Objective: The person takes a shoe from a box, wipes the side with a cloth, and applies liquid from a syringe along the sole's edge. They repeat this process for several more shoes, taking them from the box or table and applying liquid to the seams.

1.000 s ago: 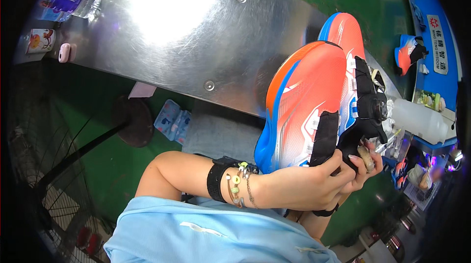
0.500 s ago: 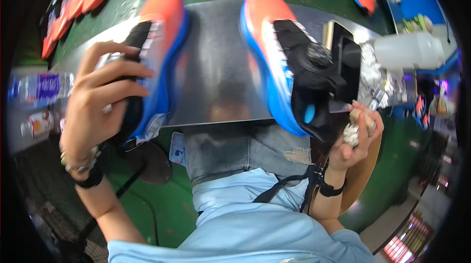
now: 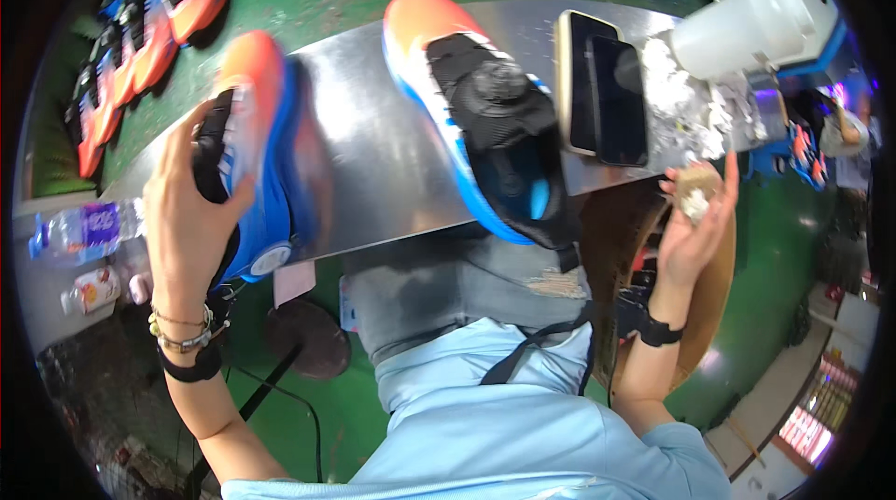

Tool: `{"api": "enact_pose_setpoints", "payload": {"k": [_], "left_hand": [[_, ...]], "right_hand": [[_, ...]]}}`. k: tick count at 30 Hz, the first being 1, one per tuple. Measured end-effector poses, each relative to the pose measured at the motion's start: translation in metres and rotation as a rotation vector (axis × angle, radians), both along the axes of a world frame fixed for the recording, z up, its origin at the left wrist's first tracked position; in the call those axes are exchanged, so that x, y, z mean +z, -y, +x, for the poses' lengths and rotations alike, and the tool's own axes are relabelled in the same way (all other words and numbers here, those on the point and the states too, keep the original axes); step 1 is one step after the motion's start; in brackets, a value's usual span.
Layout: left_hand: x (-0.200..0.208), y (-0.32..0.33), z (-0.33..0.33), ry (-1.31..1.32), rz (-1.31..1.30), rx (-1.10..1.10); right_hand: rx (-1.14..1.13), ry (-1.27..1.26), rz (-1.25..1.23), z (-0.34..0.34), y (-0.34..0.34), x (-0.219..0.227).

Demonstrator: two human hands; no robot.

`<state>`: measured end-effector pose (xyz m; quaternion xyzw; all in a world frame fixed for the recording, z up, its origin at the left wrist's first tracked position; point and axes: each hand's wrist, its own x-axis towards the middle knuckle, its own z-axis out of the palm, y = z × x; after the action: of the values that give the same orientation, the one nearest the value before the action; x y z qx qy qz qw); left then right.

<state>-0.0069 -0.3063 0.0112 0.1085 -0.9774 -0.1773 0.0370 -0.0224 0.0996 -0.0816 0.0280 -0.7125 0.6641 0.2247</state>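
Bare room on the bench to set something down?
Widest bare patch: metal bench between the left shoe and right shoe. Narrower one: far edge, between the right shoe's toe and the two phones. Crowded: the right end, with those phones, crumpled white scraps and a whitish bottle; and the left end, where the left hand holds the left shoe.

Coral-blue shoe (image 3: 264,140), toe away, left of matching upright shoe (image 3: 485,117); beige lump (image 3: 696,185) at right.
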Motion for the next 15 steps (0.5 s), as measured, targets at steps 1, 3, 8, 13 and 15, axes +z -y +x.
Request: {"api": "enact_pose_setpoints", "payload": {"k": [1,3,8,13,15], "left_hand": [[0.001,0.010,0.008,-0.038,-0.058,-0.174],[0.001,0.030,0.022,-0.079,-0.177,-0.575],[0.007,0.044,0.064,-0.022,-0.314,-0.767],[-0.007,0.048,0.083,-0.142,-0.536,-0.720],[-0.015,0.051,0.087,-0.195,-0.510,-0.693]], "right_hand": [[0.009,-0.025,-0.008,0.002,-0.004,0.001],[-0.002,-0.053,-0.010,0.001,-0.004,0.003],[-0.100,-0.024,0.016,0.001,0.009,0.002],[-0.118,-0.004,-0.160,0.012,0.023,0.030],[0.035,-0.126,-0.239,0.019,0.029,0.051]]}}
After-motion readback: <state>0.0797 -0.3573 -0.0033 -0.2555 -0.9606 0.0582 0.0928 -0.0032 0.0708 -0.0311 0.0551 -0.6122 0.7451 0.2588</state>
